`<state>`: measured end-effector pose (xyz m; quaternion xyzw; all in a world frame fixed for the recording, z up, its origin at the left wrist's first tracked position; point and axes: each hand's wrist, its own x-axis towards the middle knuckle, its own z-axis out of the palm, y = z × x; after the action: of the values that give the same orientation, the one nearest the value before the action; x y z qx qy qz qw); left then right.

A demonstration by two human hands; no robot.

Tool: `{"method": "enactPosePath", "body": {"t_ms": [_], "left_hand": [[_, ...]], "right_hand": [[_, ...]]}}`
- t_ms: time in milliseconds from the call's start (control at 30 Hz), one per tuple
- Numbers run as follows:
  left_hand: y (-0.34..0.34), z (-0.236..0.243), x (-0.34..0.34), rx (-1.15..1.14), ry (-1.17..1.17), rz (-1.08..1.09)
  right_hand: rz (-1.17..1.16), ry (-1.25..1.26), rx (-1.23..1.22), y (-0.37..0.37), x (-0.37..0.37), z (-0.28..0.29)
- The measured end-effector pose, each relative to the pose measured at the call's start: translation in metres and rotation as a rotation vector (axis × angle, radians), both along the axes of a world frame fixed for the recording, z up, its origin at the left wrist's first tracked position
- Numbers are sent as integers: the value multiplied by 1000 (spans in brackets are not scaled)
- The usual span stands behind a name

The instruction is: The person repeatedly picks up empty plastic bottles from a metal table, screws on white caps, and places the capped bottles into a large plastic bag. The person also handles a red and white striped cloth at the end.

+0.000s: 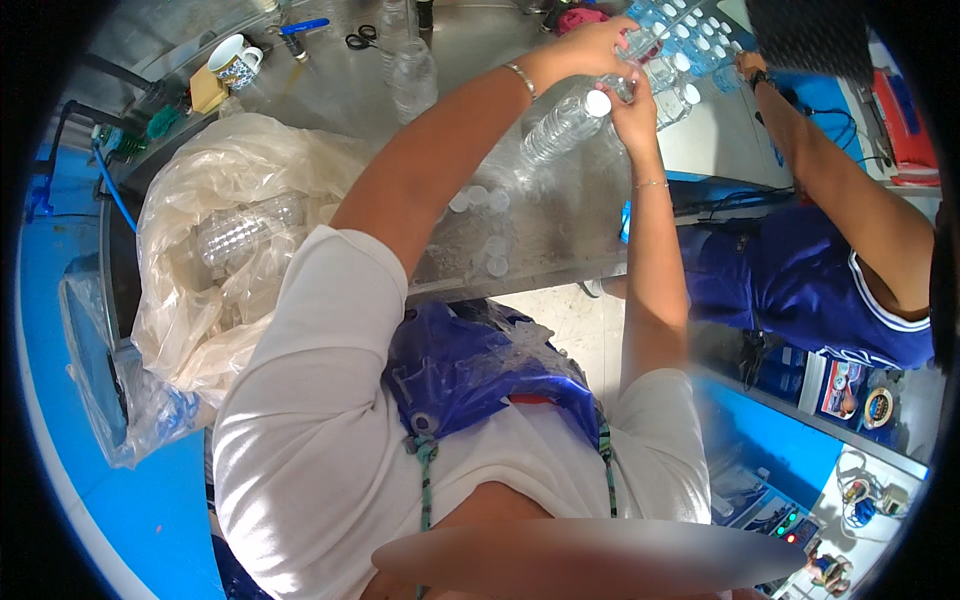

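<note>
At the far right of the metal table, my left hand (597, 48) reaches in with its fingers curled at a clear plastic bottle (648, 44). Just nearer, my right hand (634, 112) has its thumb and fingers bent around clear plastic; whether it is the same bottle I cannot tell. Beside my right hand, a clear bottle with a white cap (562, 127) leans, its cap toward the hand. More white-capped bottles (682, 95) stand just right of my hands. Several loose white caps (478, 197) lie on the wet tabletop (440, 262).
A large plastic bag (165, 240) with clear bottles sits on the left. Behind are a mug (236, 62), scissors (361, 38), a blue marker (305, 26) and clear bottles (411, 80). On the right, another person's hand (750, 66) touches grouped capped bottles (700, 42).
</note>
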<state>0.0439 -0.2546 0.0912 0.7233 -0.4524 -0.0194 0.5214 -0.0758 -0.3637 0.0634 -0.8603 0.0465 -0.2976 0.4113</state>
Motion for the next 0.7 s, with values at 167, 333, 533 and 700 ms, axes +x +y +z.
{"method": "enactPosePath", "body": {"t_ms": [167, 333, 533, 700], "left_hand": [[77, -22, -17, 148, 103, -25], [99, -58, -93, 178, 146, -36], [116, -65, -81, 250, 188, 339], [140, -66, -60, 200, 114, 508]], "right_hand": [[-48, 156, -42, -18, 6, 7], [-144, 130, -110, -15, 11, 26], [-108, 61, -242, -22, 15, 33], [-119, 64, -190, -21, 13, 35]]}}
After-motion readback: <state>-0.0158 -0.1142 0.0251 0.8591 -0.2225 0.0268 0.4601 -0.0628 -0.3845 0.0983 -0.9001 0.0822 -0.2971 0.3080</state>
